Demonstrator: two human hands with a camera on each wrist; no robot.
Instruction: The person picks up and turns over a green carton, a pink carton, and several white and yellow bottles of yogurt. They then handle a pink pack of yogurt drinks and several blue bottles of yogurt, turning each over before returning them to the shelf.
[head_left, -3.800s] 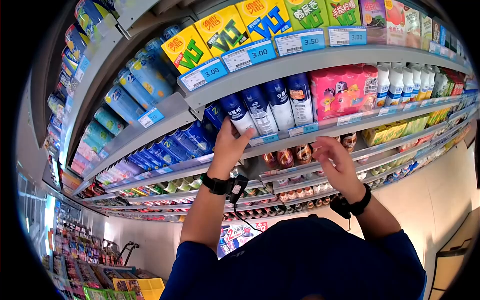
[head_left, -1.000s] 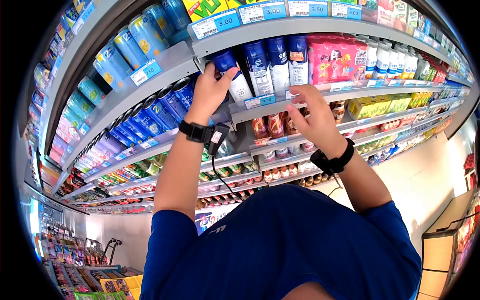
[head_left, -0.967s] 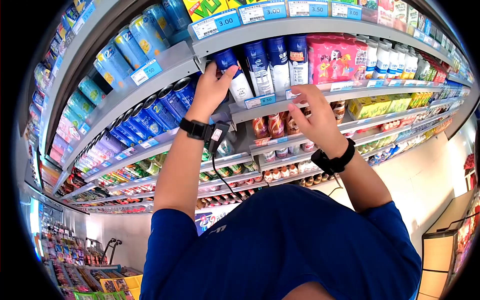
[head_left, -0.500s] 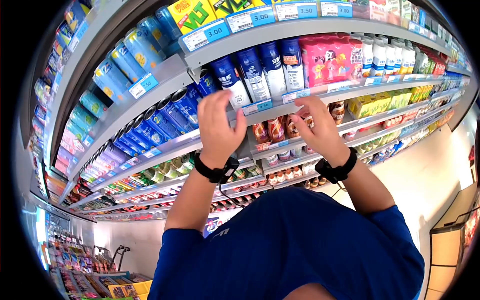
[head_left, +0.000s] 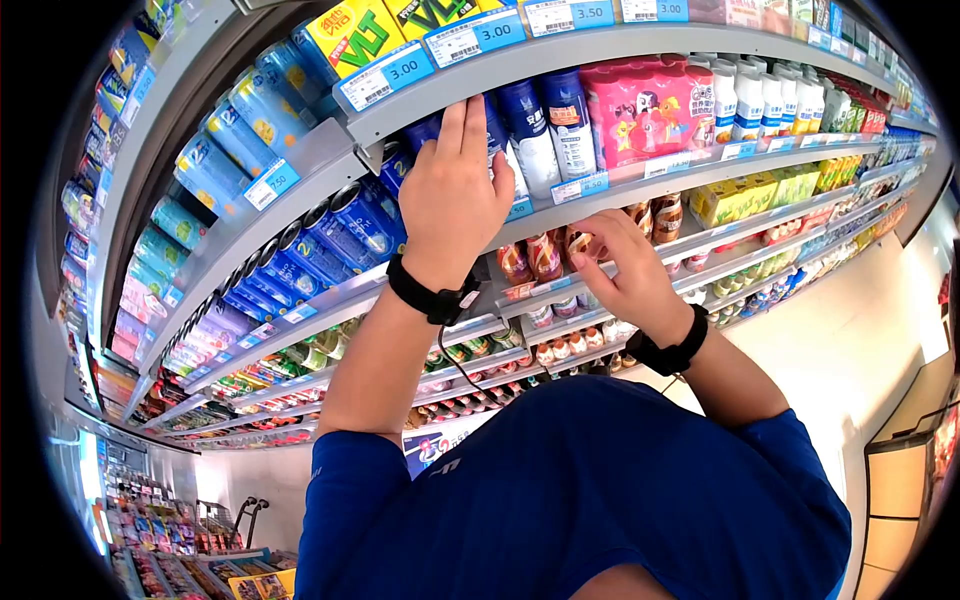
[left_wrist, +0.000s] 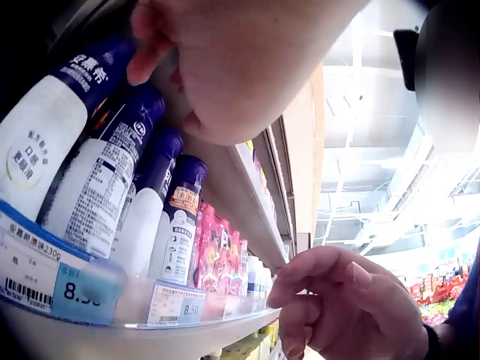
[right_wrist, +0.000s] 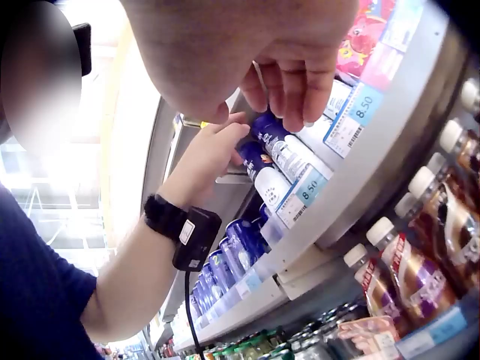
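My left hand (head_left: 455, 195) is raised with its fingers straight, the tips up at the tops of the white yogurt-drink bottles with dark blue upper parts. It covers much of the two leftmost bottles in the head view; the left wrist view shows the leftmost bottle (left_wrist: 45, 127) and the second bottle (left_wrist: 101, 172) upright behind the shelf edge. To their right stand a third bottle (head_left: 530, 135) and a fourth bottle (head_left: 570, 125). My right hand (head_left: 632, 275) hovers with loosely bent fingers, holding nothing, before brown-and-white bottles (head_left: 545, 258) on the shelf below.
Just above the bottles runs a shelf with yellow VLT cartons (head_left: 355, 38) and price labels (head_left: 405, 68). Blue cans (head_left: 365, 215) stand to the left, a pink multipack (head_left: 650, 115) to the right. A grey bracket (head_left: 368, 158) juts out near my left hand.
My left hand first gripped the leftmost bottle by its blue upper part, then let go and drew back. Now it has risen again to the bottle tops, fingers straightened. My right hand has dropped slightly.
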